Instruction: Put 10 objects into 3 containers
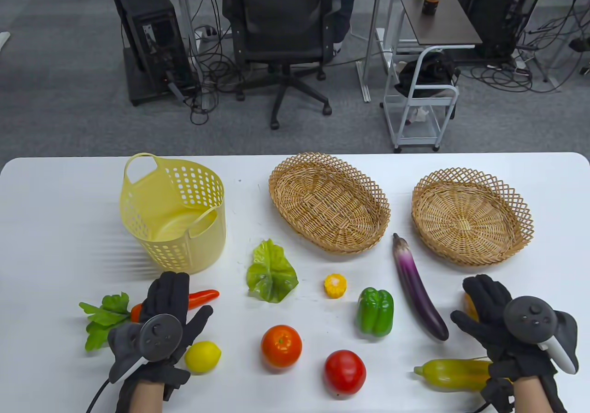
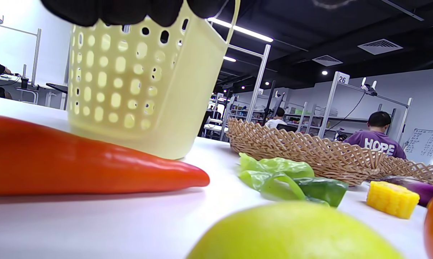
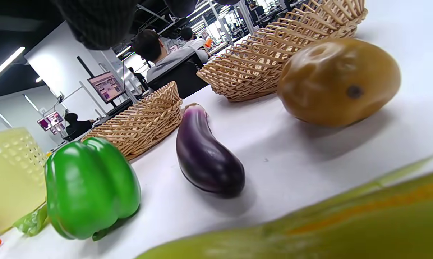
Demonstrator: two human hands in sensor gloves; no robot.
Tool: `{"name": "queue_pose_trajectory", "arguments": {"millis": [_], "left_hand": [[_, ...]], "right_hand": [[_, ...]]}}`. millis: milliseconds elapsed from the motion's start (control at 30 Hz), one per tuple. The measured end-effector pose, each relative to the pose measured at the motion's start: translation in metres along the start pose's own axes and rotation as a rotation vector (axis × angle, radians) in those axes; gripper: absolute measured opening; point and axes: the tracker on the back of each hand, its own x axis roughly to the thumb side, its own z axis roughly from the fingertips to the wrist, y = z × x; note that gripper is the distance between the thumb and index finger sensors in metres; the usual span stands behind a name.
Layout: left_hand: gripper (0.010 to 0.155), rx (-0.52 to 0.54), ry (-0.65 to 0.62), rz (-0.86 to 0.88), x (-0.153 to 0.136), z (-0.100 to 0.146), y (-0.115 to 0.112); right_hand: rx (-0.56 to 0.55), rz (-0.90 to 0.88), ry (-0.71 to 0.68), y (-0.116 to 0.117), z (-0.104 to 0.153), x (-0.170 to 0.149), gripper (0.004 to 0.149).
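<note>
My left hand hovers open over an orange carrot with green leaves; in the left wrist view the carrot lies on the table under my fingertips. My right hand hovers open over a brown potato, which lies free in the right wrist view. A yellow plastic basket, an oval wicker basket and a round wicker basket stand empty at the back.
On the table lie a lemon, a lettuce leaf, a corn piece, an orange tomato, a red tomato, a green pepper, an eggplant and a yellow-green squash.
</note>
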Motion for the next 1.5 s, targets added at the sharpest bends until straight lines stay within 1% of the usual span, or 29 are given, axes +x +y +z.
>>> {"name": "queue_pose_trajectory", "arguments": {"millis": [133, 233, 333, 467, 500, 600, 800, 900, 967, 1133, 1233, 1300, 1333, 1400, 1500], "left_hand": [[0.080, -0.006, -0.002, 0.007, 0.001, 0.001, 0.000], [0.079, -0.009, -0.011, 0.005, 0.003, 0.001, 0.000], [0.079, -0.015, -0.013, 0.006, 0.003, 0.001, 0.000], [0.079, -0.007, -0.015, -0.004, 0.003, 0.001, 0.001], [0.078, 0.006, -0.016, -0.014, 0.004, 0.002, 0.002], [0.076, 0.040, -0.029, -0.047, 0.008, 0.004, 0.004], [0.074, 0.038, -0.047, -0.048, 0.011, 0.003, 0.000], [0.071, 0.095, -0.064, -0.103, 0.011, 0.001, -0.003], [0.070, 0.085, -0.059, -0.124, 0.011, 0.001, -0.003], [0.070, 0.075, -0.049, -0.092, 0.010, 0.001, -0.002], [0.070, 0.085, -0.052, -0.102, 0.009, 0.002, -0.001], [0.069, 0.114, -0.057, -0.100, 0.009, 0.003, 0.000], [0.069, 0.123, -0.059, -0.098, 0.008, 0.003, 0.000], [0.068, 0.119, -0.058, -0.099, 0.008, 0.003, 0.000], [0.068, 0.106, -0.051, -0.103, 0.008, 0.003, -0.001]], "right_hand": [[0.016, 0.090, -0.029, -0.002, 0.007, 0.019, 0.082], [0.044, 0.145, -0.034, -0.010, 0.017, 0.036, 0.082], [0.176, 0.208, 0.022, -0.015, 0.026, 0.052, 0.083], [0.362, 0.293, 0.105, -0.001, 0.032, 0.057, 0.082], [0.396, 0.306, 0.105, 0.003, 0.032, 0.057, 0.082], [0.423, 0.376, 0.147, 0.012, 0.033, 0.054, 0.083], [0.533, 0.484, 0.314, 0.034, 0.024, 0.040, 0.089], [0.620, 0.544, 0.401, 0.047, 0.018, 0.032, 0.094], [0.641, 0.573, 0.423, 0.053, 0.015, 0.028, 0.096], [0.699, 0.609, 0.503, 0.062, 0.010, 0.015, 0.096], [0.718, 0.636, 0.523, 0.067, 0.010, 0.008, 0.093], [0.739, 0.658, 0.531, 0.072, 0.010, 0.004, 0.090], [0.731, 0.674, 0.526, 0.072, 0.010, 0.005, 0.089], [0.708, 0.699, 0.477, 0.073, 0.011, 0.005, 0.084], [0.711, 0.713, 0.439, 0.072, 0.013, 0.004, 0.081]]}}
